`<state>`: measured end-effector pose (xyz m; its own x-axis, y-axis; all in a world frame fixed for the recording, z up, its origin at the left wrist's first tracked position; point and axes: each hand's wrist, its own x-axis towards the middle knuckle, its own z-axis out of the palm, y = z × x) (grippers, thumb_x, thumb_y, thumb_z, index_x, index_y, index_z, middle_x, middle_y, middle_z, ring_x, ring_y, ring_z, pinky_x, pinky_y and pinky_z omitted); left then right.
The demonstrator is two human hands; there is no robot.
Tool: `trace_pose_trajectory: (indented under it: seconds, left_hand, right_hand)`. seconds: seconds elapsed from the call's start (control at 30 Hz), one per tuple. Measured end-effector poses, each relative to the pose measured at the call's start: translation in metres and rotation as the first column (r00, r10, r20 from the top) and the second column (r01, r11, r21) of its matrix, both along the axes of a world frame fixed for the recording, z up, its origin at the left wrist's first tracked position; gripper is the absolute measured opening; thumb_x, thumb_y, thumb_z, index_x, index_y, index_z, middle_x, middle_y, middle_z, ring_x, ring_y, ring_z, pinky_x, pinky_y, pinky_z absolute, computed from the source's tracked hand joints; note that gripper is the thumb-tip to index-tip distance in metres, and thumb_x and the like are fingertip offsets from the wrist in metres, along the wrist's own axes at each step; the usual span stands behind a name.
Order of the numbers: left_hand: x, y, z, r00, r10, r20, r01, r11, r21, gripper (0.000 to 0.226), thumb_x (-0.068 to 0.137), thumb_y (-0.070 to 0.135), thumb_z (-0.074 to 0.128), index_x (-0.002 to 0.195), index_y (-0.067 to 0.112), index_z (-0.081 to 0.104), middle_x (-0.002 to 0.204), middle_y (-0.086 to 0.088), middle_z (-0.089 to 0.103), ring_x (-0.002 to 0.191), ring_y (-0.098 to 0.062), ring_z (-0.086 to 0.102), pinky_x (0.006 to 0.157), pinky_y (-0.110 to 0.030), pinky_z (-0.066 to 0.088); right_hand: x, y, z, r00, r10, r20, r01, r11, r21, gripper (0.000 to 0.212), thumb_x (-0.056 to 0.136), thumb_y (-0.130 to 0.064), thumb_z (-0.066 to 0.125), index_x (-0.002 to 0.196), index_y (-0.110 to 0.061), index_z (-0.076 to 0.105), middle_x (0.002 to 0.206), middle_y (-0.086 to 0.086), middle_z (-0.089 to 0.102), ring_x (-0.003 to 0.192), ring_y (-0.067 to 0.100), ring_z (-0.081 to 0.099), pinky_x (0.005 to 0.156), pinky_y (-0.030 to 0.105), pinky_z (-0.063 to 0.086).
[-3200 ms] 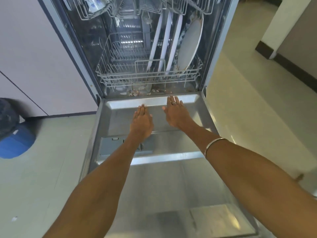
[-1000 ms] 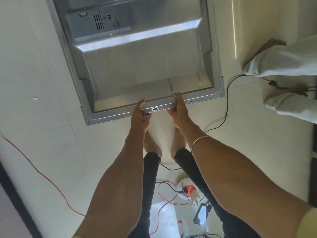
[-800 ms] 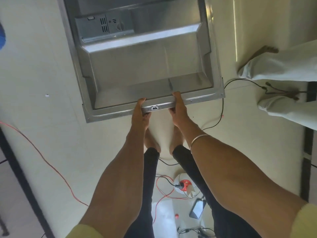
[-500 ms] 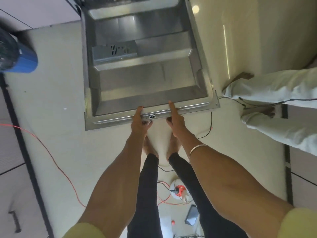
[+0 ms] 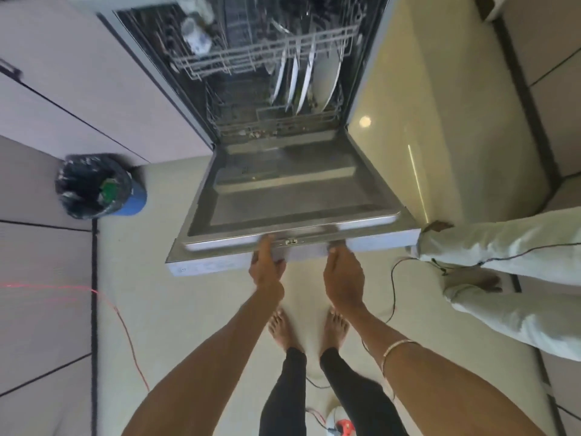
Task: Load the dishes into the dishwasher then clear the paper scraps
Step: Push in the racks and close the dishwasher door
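The dishwasher door point(image 5: 292, 196), hinged toward the upper frame, is grasped along its lower-centre edge by the left hand point(image 5: 267, 269) and right hand point(image 5: 342, 278), level.

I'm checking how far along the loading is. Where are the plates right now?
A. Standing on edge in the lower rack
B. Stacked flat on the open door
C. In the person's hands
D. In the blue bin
A: the plates stand on edge in the lower rack, while both hands hold the door's front edge.

No legible text appeared; faint markings on the dishwasher door's point(image 5: 292, 196) control strip, toward 9 o'clock, were too blurred to read.
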<state>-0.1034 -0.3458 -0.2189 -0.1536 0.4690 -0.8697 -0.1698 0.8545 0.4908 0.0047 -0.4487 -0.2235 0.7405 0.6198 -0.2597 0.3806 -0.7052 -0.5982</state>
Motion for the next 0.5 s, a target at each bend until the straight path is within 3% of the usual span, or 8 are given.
trace_pose_trajectory:
  seconds: [0.07,0.17,0.23,0.3,0.33,0.4,0.43,0.5]
  left_hand:
    - [0.017,0.004,0.014,0.983,0.065,-0.169,-0.038,0.986,0.159,0.026,0.078,0.052,0.072,0.077,0.026,0.070,0.070,0.008,0.071,0.066,-0.017,0.067,0.079,-0.033,0.059]
    - [0.035,0.022,0.029,0.945,0.147,-0.292,-0.032,0.931,0.365,0.038,0.081,0.056,0.061,0.096,0.023,0.070,0.089,0.002,0.073,0.074,-0.017,0.072,0.072,-0.041,0.062]
    - [0.038,0.038,0.041,0.942,0.117,-0.316,0.055,0.872,0.486,0.038,0.088,0.051,0.060,0.099,0.015,0.068,0.085,-0.002,0.073,0.065,-0.016,0.072,0.063,-0.042,0.062]
    - [0.029,0.056,0.049,0.906,0.035,-0.423,0.232,0.793,0.563,0.037,0.095,0.048,0.055,0.088,0.013,0.066,0.069,0.001,0.070,0.056,-0.015,0.069,0.058,-0.042,0.060]
    - [0.023,0.068,0.053,0.848,-0.020,-0.530,0.376,0.728,0.574,0.042,0.097,0.049,0.051,0.077,0.014,0.064,0.060,0.002,0.066,0.053,-0.017,0.066,0.058,-0.042,0.059]
    - [0.014,0.096,0.062,0.624,-0.092,-0.776,0.696,0.518,0.498,0.047,0.099,0.047,0.046,0.065,0.016,0.056,0.054,0.003,0.059,0.053,-0.021,0.059,0.060,-0.040,0.054]
    - [0.013,0.110,0.068,0.524,-0.065,-0.849,0.791,0.408,0.457,0.041,0.099,0.042,0.049,0.065,0.018,0.055,0.057,0.005,0.058,0.056,-0.020,0.056,0.065,-0.038,0.050]
    - [0.019,0.137,0.082,0.453,0.078,-0.888,0.845,0.281,0.456,0.020,0.091,0.034,0.059,0.078,0.020,0.060,0.073,0.005,0.060,0.073,-0.019,0.055,0.078,-0.037,0.041]
  right_hand:
    - [0.014,0.022,0.025,0.980,0.116,0.163,-0.140,0.980,0.145,0.017,0.099,-0.009,0.046,0.107,-0.013,0.060,0.105,0.004,0.061,0.096,0.017,0.055,0.079,0.025,0.049]
    - [0.035,0.048,0.047,0.923,0.229,0.308,-0.306,0.924,0.230,0.024,0.099,-0.015,0.042,0.114,-0.011,0.060,0.114,0.007,0.061,0.107,0.016,0.051,0.098,0.020,0.043]
    - [0.045,0.062,0.057,0.882,0.310,0.356,-0.412,0.874,0.259,0.039,0.102,-0.022,0.031,0.125,-0.006,0.058,0.128,0.011,0.057,0.121,0.018,0.047,0.111,0.018,0.031]
    - [0.054,0.084,0.062,0.831,0.363,0.422,-0.496,0.826,0.267,0.042,0.103,-0.020,0.035,0.136,-0.003,0.052,0.142,0.013,0.049,0.136,0.023,0.040,0.119,0.031,0.027]
    - [0.059,0.098,0.064,0.810,0.381,0.445,-0.524,0.811,0.261,0.043,0.103,-0.018,0.039,0.141,-0.002,0.047,0.148,0.013,0.044,0.142,0.024,0.035,0.120,0.039,0.027]
    - [0.068,0.128,0.070,0.790,0.416,0.450,-0.551,0.804,0.224,0.050,0.103,-0.018,0.042,0.150,-0.003,0.033,0.160,0.010,0.026,0.150,0.023,0.017,0.122,0.044,0.021]
    - [0.072,0.142,0.074,0.781,0.424,0.458,-0.552,0.813,0.188,0.054,0.104,-0.021,0.040,0.153,-0.004,0.026,0.163,0.008,0.018,0.152,0.021,0.009,0.123,0.044,0.017]
    - [0.077,0.160,0.079,0.762,0.414,0.497,-0.532,0.839,0.116,0.059,0.105,-0.027,0.038,0.156,-0.007,0.017,0.165,0.005,0.008,0.153,0.020,0.002,0.123,0.044,0.013]
